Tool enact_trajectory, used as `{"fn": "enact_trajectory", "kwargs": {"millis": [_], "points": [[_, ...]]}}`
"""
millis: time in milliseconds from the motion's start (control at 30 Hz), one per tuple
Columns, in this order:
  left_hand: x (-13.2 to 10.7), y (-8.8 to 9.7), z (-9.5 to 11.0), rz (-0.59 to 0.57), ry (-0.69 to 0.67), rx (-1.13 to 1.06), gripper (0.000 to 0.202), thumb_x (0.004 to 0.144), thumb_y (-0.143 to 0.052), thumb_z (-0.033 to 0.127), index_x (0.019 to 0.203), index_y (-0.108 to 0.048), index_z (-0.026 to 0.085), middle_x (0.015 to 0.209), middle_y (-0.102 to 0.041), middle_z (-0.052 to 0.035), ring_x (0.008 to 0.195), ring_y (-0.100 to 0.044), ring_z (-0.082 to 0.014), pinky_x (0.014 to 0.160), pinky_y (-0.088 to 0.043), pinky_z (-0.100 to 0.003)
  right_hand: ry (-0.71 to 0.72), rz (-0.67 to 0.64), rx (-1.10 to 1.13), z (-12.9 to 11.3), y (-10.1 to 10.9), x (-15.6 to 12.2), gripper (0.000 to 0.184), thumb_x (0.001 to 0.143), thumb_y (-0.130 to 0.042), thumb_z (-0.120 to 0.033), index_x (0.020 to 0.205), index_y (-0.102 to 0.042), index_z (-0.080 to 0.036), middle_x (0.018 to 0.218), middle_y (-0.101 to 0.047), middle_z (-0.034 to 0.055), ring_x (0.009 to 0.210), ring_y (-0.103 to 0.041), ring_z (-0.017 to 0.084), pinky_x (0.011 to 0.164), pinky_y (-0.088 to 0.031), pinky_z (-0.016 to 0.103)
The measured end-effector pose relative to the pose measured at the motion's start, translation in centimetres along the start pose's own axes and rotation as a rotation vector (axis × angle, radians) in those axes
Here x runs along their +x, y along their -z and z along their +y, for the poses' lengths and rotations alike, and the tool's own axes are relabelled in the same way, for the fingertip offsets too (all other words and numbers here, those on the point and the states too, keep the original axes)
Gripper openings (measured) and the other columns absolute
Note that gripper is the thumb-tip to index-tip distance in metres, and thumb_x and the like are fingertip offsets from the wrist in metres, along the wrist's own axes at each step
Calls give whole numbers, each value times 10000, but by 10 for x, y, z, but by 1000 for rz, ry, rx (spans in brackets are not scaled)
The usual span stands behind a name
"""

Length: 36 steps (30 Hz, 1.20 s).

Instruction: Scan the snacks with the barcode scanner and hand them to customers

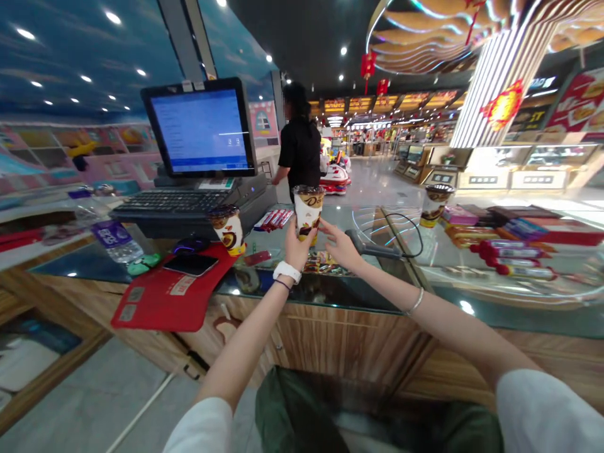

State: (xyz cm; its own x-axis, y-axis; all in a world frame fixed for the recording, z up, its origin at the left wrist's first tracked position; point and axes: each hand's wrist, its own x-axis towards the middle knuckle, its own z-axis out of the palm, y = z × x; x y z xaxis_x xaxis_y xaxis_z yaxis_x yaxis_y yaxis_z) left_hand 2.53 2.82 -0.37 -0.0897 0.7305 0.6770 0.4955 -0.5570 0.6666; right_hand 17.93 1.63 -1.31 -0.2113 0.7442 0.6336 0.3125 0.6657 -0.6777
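A lidded candy cup [309,202], white, brown and yellow with a large "D" printed on it, stands upright before me above the glass counter. My left hand [297,246], with a white band at its wrist, is closed around the cup's lower left side. On the other side, my right hand [343,248] has its fingers stretched toward the cup, fingertips at or very near its edge; contact is unclear. A similar cup [228,230] stands to the left by the keyboard, and another cup [435,204] is farther right. Small red-and-white packets [274,220] lie behind my left hand.
At left are a monitor [201,129], keyboard [174,200], water bottle [116,239], mouse [189,245] and phone [191,265] on a red mat [165,308]. A corded scanner [372,246] lies right. Boxed sweets [519,229] fill the far right. A person [299,148] stands beyond the counter.
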Motion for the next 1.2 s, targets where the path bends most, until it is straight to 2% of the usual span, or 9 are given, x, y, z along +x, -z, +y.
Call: {"fn": "enact_trajectory", "kwargs": {"millis": [233,400,500,667,767,867,1033,1133,1200], "points": [[4,-34,37,-137,-144,-53,642,868,-668,365,1442,-431,201,1331,-587,-124,1217,-578,-243,1049,-466,-382,-23,121,111,20,86,-18,612,801,-687,-341,1391,-531,-297,1277,-633,71,1126,-617,227,1044,-480,479],[19,-57,58,-224,-319,35,655,855,-674,327,1452,-425,223,1317,-570,-108,1245,-550,-249,1081,-429,-388,-140,180,317,39,141,-13,703,677,-821,-417,1315,-549,-303,1175,-672,40,961,-678,197,914,-570,446],[28,-72,63,-265,-400,141,662,851,-673,316,1458,-424,232,1327,-558,-107,1265,-528,-264,1096,-401,-411,-188,149,463,40,159,-10,739,624,-867,-382,1285,-541,-330,1181,-671,16,940,-694,186,843,-601,400],[34,-88,61,-268,-488,279,629,839,-685,319,1426,-483,215,1304,-573,-112,1262,-518,-275,1155,-322,-437,-197,191,646,39,159,-11,824,633,-863,-370,1349,-456,-389,1214,-653,3,916,-701,182,765,-631,387],[32,-86,56,-267,-545,325,608,836,-687,311,1413,-507,247,1309,-578,-97,1266,-518,-271,1193,-270,-453,-201,260,647,39,153,-13,949,615,-866,-378,1414,-358,-439,1338,-577,7,969,-685,206,724,-650,409],[29,-81,52,-255,-580,348,582,844,-686,317,1400,-522,270,1310,-579,-82,1258,-525,-266,1209,-243,-467,-202,316,603,37,147,-14,1028,589,-877,-352,1448,-317,-425,1343,-557,23,1022,-666,232,716,-658,398],[30,-79,49,-231,-557,319,628,809,-740,370,1385,-518,255,1303,-578,-93,1266,-520,-284,1190,-288,-472,-185,365,662,34,143,-13,890,611,-856,-327,1378,-410,-401,1257,-591,2,1042,-661,228,761,-654,384],[33,-81,44,-202,-500,261,751,753,-786,447,1396,-475,213,1348,-567,-125,1291,-510,-312,1165,-329,-495,-189,392,732,32,145,-15,798,599,-857,-310,1294,-478,-408,1242,-598,-24,1027,-664,213,753,-654,371],[34,-83,38,-205,-448,229,741,748,-783,471,1372,-479,213,1341,-593,-120,1274,-537,-313,1172,-317,-523,-200,392,760,30,148,-17,770,587,-864,-293,1257,-503,-410,1217,-609,-38,1019,-665,206,751,-653,365]]}}
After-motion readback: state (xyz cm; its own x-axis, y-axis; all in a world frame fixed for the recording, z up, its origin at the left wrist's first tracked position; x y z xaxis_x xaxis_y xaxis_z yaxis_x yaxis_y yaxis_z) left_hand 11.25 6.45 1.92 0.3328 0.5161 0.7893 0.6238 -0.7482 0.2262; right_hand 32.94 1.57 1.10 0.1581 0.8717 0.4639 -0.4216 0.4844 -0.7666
